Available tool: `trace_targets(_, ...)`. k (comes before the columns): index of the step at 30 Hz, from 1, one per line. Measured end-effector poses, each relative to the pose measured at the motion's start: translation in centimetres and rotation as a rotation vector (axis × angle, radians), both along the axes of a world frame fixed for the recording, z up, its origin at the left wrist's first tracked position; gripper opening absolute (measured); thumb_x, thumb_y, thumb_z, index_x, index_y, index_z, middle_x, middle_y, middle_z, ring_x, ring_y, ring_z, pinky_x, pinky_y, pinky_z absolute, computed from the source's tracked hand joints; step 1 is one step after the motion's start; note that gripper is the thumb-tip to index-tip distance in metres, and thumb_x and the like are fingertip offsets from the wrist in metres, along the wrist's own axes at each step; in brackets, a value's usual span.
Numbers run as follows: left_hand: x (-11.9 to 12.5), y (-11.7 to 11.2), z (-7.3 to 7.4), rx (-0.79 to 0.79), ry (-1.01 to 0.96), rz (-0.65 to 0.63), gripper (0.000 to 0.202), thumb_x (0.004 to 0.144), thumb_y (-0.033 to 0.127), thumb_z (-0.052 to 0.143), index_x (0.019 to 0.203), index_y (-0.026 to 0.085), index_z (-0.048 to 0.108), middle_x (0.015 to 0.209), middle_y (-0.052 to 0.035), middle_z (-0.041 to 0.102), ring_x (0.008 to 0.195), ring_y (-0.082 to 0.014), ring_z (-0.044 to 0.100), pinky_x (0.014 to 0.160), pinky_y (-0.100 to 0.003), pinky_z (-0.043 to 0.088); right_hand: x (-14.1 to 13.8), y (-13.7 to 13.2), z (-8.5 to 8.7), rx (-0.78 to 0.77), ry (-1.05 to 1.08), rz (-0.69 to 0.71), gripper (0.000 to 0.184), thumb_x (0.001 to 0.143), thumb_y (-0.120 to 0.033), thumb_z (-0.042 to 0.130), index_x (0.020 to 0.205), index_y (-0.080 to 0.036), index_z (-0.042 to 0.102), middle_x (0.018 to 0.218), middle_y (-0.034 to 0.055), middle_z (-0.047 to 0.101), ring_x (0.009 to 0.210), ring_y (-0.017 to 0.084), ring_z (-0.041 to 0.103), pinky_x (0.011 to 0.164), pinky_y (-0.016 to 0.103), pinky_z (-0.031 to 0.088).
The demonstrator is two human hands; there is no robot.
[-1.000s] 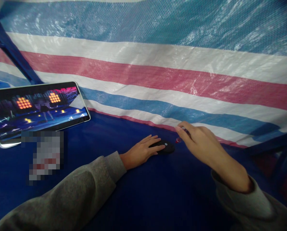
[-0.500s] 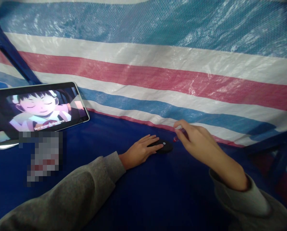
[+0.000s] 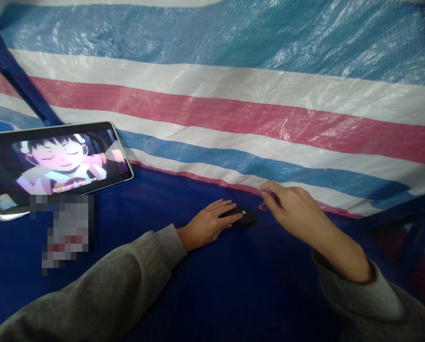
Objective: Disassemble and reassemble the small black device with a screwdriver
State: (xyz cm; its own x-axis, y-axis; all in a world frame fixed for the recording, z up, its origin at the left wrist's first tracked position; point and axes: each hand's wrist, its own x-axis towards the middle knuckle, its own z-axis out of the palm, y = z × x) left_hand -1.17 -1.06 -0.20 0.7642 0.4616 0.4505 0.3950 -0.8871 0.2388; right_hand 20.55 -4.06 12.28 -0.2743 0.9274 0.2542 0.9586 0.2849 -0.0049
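Note:
My left hand (image 3: 209,222) lies over a black computer mouse (image 3: 247,217) on the blue surface, holding it between thumb and fingers. A small pale dot shows on the mouse; its left part is hidden under the hand. Just to its right, my right hand (image 3: 289,209) is raised, with thumb and forefinger pinched on a small slim tool with a red tip (image 3: 261,207). The tip points down, close to the mouse's right end and apart from it. Most of the tool is covered by my fingers, so its kind is unclear.
At the left a tablet (image 3: 129,173) leans upright, showing a cartoon. A blurred-out grey and red item (image 3: 70,232) lies before it. Behind hangs a striped plastic sheet (image 3: 212,109). Blue frame bars (image 3: 25,78) rise at the left; more stand at the right edge.
My right hand has shifted very slightly down and right, and its forefinger has tilted a little. My left hand stays on the mouse.

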Motion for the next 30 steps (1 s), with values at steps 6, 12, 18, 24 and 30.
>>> trace_targets(6,0.02,0.00,-0.01,-0.005,-0.001,-0.003,0.038,0.099,0.026,0.042,0.136,0.023,0.048,0.143,-0.0096,0.047,0.138,-0.0224,0.036,0.115,-0.044,0.032,-0.01,-0.02,0.07,0.014,0.017,-0.002,0.026,0.094,-0.032,0.043,0.093,-0.021,0.065,0.074,0.0046,0.073,0.069,0.024,0.069,0.063,0.031,0.041)
trace_targets(12,-0.02,0.00,0.01,-0.009,0.006,-0.004,0.038,0.099,0.027,0.041,0.136,0.024,0.048,0.143,-0.0091,0.047,0.138,-0.0228,0.037,0.115,-0.045,0.032,0.14,-0.03,0.00,-0.018,0.052,-0.020,0.029,0.094,-0.041,0.044,0.098,-0.022,0.065,0.079,0.0037,0.074,0.074,0.025,0.070,0.065,0.031,0.042)
trace_targets(18,-0.01,0.05,-0.06,-0.005,0.005,-0.001,0.038,0.099,0.027,0.041,0.137,0.025,0.047,0.143,-0.0086,0.046,0.138,-0.0229,0.036,0.114,-0.046,0.033,0.19,-0.13,0.24,-0.048,0.016,-0.068,0.036,0.094,-0.049,0.040,0.095,-0.022,0.065,0.077,0.0057,0.073,0.075,0.026,0.070,0.064,0.032,0.043)
trace_targets(24,-0.06,0.08,-0.18,0.004,-0.004,0.000,0.039,0.099,0.027,0.041,0.137,0.025,0.046,0.143,-0.0085,0.047,0.137,-0.0227,0.038,0.114,-0.047,0.034,-0.12,-0.11,0.15,-0.036,0.053,-0.040,0.025,0.087,-0.025,0.047,0.108,-0.020,0.060,0.092,0.0075,0.073,0.082,0.025,0.070,0.071,0.032,0.045)
trace_targets(30,-0.02,0.09,-0.16,-0.008,0.001,0.001,0.038,0.099,0.027,0.041,0.137,0.025,0.047,0.143,-0.0085,0.047,0.138,-0.0228,0.037,0.114,-0.046,0.033,-0.15,0.04,0.01,-0.029,0.032,-0.074,0.030,0.094,-0.039,0.040,0.102,-0.022,0.064,0.078,0.0052,0.073,0.074,0.026,0.069,0.067,0.033,0.044)
